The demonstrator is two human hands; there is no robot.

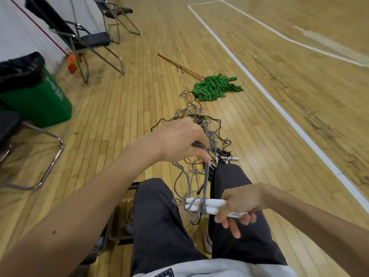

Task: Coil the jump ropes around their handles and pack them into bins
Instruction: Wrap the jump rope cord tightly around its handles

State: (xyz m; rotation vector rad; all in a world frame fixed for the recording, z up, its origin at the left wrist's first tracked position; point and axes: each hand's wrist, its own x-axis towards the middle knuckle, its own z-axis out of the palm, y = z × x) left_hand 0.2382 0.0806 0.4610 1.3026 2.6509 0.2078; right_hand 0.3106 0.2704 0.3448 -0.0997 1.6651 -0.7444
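Fingers of the left hand (pixel 179 139) pinch grey rope (pixel 205 182) raised; the right hand (pixel 239 204) clasps white handles (pixel 201 205) above wooden gym floor (pixel 139 86).

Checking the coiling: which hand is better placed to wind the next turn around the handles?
Probably the left hand: it pinches the grey rope above the white handles, which the right hand holds.

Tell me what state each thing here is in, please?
left hand, gripping the grey rope
right hand, gripping the white handles
grey rope, few turns wound round the handles, rest loose
rope pile, tangled on the floor
green mop, lying flat on the floor
green bin, open, black bag inside
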